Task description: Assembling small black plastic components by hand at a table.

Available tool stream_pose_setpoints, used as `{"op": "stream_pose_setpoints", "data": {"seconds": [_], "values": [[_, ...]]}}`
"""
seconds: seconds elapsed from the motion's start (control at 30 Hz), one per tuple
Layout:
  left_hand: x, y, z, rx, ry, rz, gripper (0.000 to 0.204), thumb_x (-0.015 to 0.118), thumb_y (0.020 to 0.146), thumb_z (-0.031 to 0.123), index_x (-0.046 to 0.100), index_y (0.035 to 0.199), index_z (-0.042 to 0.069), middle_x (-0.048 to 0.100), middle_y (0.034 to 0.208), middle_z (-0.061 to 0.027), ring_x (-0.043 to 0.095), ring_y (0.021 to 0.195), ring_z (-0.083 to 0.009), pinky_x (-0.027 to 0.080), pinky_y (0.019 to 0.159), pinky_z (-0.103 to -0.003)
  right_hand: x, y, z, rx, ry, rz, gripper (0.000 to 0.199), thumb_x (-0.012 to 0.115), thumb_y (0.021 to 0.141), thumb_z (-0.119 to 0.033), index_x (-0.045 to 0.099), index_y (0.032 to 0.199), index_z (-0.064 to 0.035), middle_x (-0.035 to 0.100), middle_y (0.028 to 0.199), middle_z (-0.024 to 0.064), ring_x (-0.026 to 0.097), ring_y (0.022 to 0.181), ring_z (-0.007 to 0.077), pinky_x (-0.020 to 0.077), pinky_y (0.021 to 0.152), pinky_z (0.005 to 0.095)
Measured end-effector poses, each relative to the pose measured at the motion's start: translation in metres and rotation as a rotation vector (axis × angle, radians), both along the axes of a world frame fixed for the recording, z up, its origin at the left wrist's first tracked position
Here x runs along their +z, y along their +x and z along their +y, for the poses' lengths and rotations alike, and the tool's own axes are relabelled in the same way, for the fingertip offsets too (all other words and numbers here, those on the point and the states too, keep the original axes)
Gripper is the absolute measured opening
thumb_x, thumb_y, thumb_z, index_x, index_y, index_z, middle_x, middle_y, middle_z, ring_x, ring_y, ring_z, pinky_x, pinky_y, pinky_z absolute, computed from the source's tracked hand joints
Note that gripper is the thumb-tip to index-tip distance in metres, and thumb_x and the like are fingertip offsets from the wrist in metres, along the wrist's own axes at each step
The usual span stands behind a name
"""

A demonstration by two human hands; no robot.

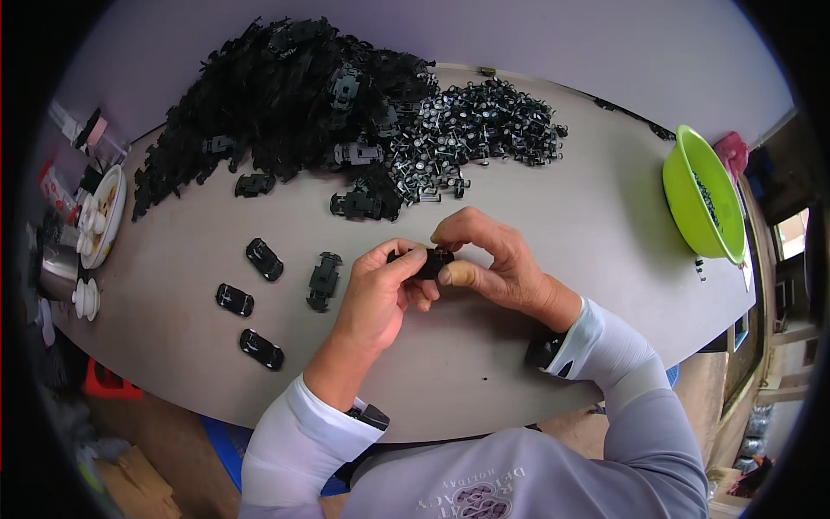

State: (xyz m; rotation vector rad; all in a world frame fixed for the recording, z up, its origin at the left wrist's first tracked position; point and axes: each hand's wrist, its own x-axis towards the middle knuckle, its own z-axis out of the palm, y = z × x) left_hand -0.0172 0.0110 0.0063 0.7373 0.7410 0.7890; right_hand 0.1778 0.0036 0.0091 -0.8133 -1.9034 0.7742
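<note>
My left hand [377, 294] and my right hand [493, 259] meet over the middle of the grey table [596, 242]. Together they pinch a small black plastic toy-car piece [429, 259] between thumbs and fingertips; most of it is hidden by the fingers. To the left of my left hand lie a black chassis part [323, 281] and three small black car bodies [264, 259], [234, 299], [261, 349].
A big heap of black plastic parts [277, 95] fills the far left of the table. A pile of wheel-and-axle pieces [471, 130] lies beside it. A green bowl [697, 192] stands at the right edge. White dishes and small containers [97, 216] crowd the left edge.
</note>
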Motion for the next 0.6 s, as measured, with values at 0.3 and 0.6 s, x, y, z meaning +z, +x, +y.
{"op": "stream_pose_setpoints", "data": {"seconds": [0.3,0.6], "values": [[-0.006,0.000,0.002,0.060,-0.054,-0.023,0.012,0.054,0.095,0.015,0.057,0.093,0.003,0.061,0.081,-0.0063,0.061,0.064,-0.0154,0.046,0.053,-0.026,0.000,0.001,0.004,-0.057,0.084,-0.028,0.024,0.068,0.076,0.004,0.059,0.097,-0.0011,0.059,0.093,0.0085,0.060,0.081,0.0232,0.0507,0.070,0.0324],[-0.003,0.002,-0.001,0.048,-0.088,-0.028,0.014,0.054,0.094,0.015,0.057,0.086,0.004,0.059,0.069,-0.0047,0.053,0.055,-0.0103,0.038,0.048,-0.022,-0.001,-0.016,-0.009,-0.082,0.246,-0.214,0.028,0.072,0.072,0.000,0.059,0.096,-0.0019,0.057,0.089,0.0097,0.058,0.081,0.0275,0.0502,0.071,0.0345]]}}
